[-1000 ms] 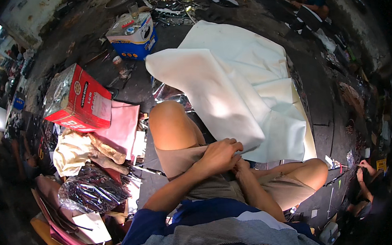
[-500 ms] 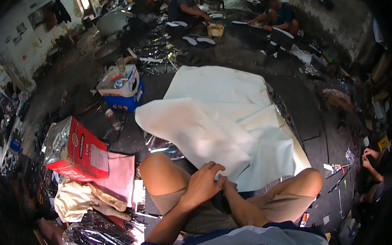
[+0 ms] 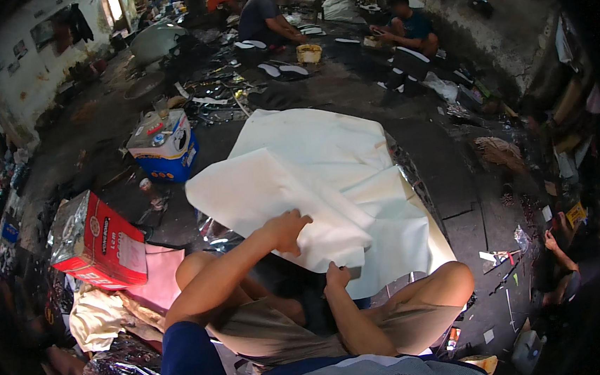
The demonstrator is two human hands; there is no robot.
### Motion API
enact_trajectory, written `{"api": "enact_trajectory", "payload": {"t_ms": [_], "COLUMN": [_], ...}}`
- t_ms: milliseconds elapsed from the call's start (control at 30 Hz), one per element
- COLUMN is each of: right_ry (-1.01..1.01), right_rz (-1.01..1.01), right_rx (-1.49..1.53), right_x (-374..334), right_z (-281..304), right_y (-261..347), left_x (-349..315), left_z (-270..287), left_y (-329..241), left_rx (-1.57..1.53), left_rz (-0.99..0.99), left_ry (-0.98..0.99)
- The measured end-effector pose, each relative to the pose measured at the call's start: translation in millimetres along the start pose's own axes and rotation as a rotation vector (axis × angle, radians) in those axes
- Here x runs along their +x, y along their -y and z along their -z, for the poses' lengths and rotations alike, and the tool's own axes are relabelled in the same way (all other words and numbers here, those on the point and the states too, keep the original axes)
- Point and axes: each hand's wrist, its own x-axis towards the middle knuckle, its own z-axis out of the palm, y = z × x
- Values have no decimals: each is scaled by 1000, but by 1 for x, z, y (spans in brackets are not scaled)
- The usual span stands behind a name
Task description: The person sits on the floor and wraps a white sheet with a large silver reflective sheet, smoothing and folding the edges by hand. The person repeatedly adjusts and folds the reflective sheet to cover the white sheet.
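Note:
A large cream-white sheet (image 3: 327, 171) lies spread on the dark floor in front of my knees, its near-left part folded over and lifted. My left hand (image 3: 288, 229) rests on the folded flap, fingers spread over its near edge. My right hand (image 3: 337, 278) pinches the sheet's near edge just above my lap. A shiny silver layer (image 3: 412, 178) shows under the sheet along its right side.
A red carton (image 3: 100, 242) and a pink sheet (image 3: 155, 276) lie at my left, with cloth and dark plastic bags below them. A blue-and-white box (image 3: 166, 145) stands farther back. Other people sit working at the back and at the right edge.
My head has tipped up, so more of the room shows. My left hand has reached forward onto the folded flap, and my hands, together at my lap before, have moved apart.

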Motion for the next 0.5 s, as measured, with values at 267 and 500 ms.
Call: {"api": "enact_trajectory", "payload": {"t_ms": [267, 500], "right_ry": [325, 210], "right_rz": [288, 727], "right_rx": [-794, -359], "right_x": [-41, -54], "right_z": [72, 114], "right_y": [114, 226], "left_x": [1, -8], "left_z": [-59, -73], "left_y": [-19, -40], "left_rx": [97, 72], "left_rz": [-44, -90], "left_ry": [-32, -428]}}
